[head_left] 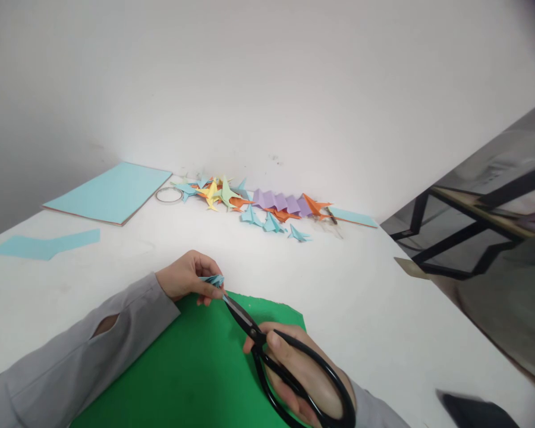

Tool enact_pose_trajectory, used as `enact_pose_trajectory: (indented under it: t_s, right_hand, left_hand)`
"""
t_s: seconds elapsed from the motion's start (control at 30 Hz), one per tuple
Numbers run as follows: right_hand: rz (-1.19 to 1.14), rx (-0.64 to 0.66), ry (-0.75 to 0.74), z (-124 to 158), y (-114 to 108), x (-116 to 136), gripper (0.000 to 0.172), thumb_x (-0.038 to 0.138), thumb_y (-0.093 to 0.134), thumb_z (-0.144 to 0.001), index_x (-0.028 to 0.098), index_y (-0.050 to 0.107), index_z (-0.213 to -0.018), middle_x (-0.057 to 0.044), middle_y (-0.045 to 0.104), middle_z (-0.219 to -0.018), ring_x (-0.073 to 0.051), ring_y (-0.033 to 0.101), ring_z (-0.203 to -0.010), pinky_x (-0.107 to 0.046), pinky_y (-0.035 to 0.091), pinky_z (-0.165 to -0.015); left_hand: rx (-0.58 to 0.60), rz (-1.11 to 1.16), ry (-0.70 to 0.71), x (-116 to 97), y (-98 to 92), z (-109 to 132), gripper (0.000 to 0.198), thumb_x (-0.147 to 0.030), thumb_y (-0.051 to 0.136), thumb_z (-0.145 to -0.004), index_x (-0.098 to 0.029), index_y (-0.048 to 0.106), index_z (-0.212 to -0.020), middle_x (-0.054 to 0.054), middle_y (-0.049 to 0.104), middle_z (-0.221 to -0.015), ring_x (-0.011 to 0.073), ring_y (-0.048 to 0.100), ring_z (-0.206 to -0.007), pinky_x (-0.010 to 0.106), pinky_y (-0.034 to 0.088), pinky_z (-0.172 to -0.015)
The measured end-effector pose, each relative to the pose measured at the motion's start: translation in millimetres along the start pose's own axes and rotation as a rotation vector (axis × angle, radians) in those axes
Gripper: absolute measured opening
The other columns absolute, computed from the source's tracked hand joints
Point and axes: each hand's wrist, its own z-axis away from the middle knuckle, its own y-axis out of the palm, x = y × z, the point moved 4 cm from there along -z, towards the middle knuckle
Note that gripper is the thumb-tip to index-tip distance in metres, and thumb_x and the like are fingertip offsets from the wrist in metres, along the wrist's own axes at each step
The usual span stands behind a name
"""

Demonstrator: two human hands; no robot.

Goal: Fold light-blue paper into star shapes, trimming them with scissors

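Between the thumb and fingers of my left hand (191, 276) is a small piece of folded light-blue paper (213, 279). My right hand (301, 362) grips a pair of black-handled scissors (253, 331) by the loops. Their blades point up and left, with the tips at the lower edge of the folded paper, by my left thumb. The blades look nearly closed; whether paper lies between them is too small to tell. Below both hands lies a green sheet (182, 362) on the white table (361, 297).
Folded paper figures (225, 193) in several colours lie along the wall, with a purple pleated strip (280, 202) among them. At left are a stack of light-blue paper (111, 193), a bent blue offcut (49, 244) and a ring (169, 195). A dark object (475, 410) sits lower right.
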Motion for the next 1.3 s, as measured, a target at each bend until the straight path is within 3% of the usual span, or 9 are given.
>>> enact_pose_trajectory:
  t_s: [0.27, 0.53, 0.93, 1.03, 1.13, 1.23, 1.3]
  right_hand:
    - [-0.033, 0.006, 0.011, -1.2, 1.7, -2.7, 0.064, 0.061, 0.041, -0.078, 0.006, 0.048, -0.109, 0.009, 0.042, -0.033, -0.003, 0.027, -0.019, -0.011, 0.021, -0.020]
    - [-0.010, 0.005, -0.076, 0.7, 2.3, -6.5, 0.057, 0.064, 0.037, -0.078, 0.011, 0.045, -0.099, -0.004, 0.064, -0.053, -0.001, 0.028, -0.020, -0.011, 0.019, -0.021]
    - [0.167, 0.038, -0.184, 7.0, 9.5, -4.3, 0.075, 0.076, 0.019, -0.071, 0.011, 0.042, -0.100, -0.011, 0.066, -0.057, -0.001, 0.024, -0.023, -0.013, 0.016, -0.024]
    - [0.166, 0.039, -0.191, 7.1, 9.7, -5.5, 0.070, 0.074, 0.024, -0.073, 0.012, 0.042, -0.100, -0.011, 0.067, -0.060, -0.001, 0.026, -0.024, -0.012, 0.017, -0.024]
    - [0.122, 0.058, -0.113, 3.2, 9.2, -6.9, 0.061, 0.070, 0.041, -0.071, 0.014, 0.041, -0.095, -0.012, 0.067, -0.066, -0.003, 0.040, -0.027, -0.012, 0.029, -0.027]
    - [0.018, 0.075, -0.027, -0.9, 7.5, -8.0, 0.069, 0.074, 0.049, -0.060, 0.015, 0.040, -0.096, -0.012, 0.067, -0.072, -0.015, 0.063, -0.049, -0.021, 0.047, -0.043]
    - [-0.025, 0.079, 0.006, -2.3, 6.4, -8.7, 0.075, 0.076, 0.052, -0.054, 0.015, 0.041, -0.097, -0.013, 0.067, -0.074, -0.021, 0.068, -0.063, -0.026, 0.051, -0.052]
  left_hand:
    - [-0.006, -0.028, -0.014, 0.5, -0.6, -0.5, 0.020, -0.018, 0.078, -0.051, -0.009, 0.063, -0.062, -0.001, 0.059, -0.044, 0.0074, 0.052, -0.037, 0.014, 0.041, -0.033]
    - [-0.001, -0.047, -0.023, 0.3, -0.5, -0.1, 0.022, -0.020, 0.078, -0.050, -0.009, 0.062, -0.062, -0.001, 0.059, -0.044, 0.0074, 0.052, -0.037, 0.015, 0.041, -0.033]
    - [0.005, -0.024, 0.009, -1.0, 2.3, 0.9, 0.019, -0.017, 0.077, -0.052, -0.009, 0.063, -0.062, -0.001, 0.060, -0.044, 0.0076, 0.053, -0.037, 0.015, 0.041, -0.034]
    - [0.001, -0.016, 0.018, -0.9, 2.8, 0.9, 0.018, -0.015, 0.077, -0.052, -0.008, 0.064, -0.061, 0.000, 0.060, -0.044, 0.0076, 0.053, -0.037, 0.015, 0.042, -0.034]
    - [-0.017, 0.005, 0.038, -2.2, 2.2, 0.4, 0.017, -0.015, 0.077, -0.052, -0.008, 0.064, -0.061, -0.001, 0.060, -0.044, 0.0072, 0.052, -0.036, 0.014, 0.041, -0.033]
    - [-0.051, 0.053, 0.058, -4.0, 1.7, -0.1, 0.018, -0.015, 0.078, -0.050, -0.008, 0.064, -0.060, -0.001, 0.059, -0.042, 0.0070, 0.051, -0.035, 0.014, 0.040, -0.031]
    - [-0.066, 0.069, 0.065, -4.7, 2.2, -0.1, 0.019, -0.015, 0.078, -0.049, -0.008, 0.064, -0.060, -0.001, 0.058, -0.041, 0.0069, 0.050, -0.034, 0.014, 0.039, -0.031]
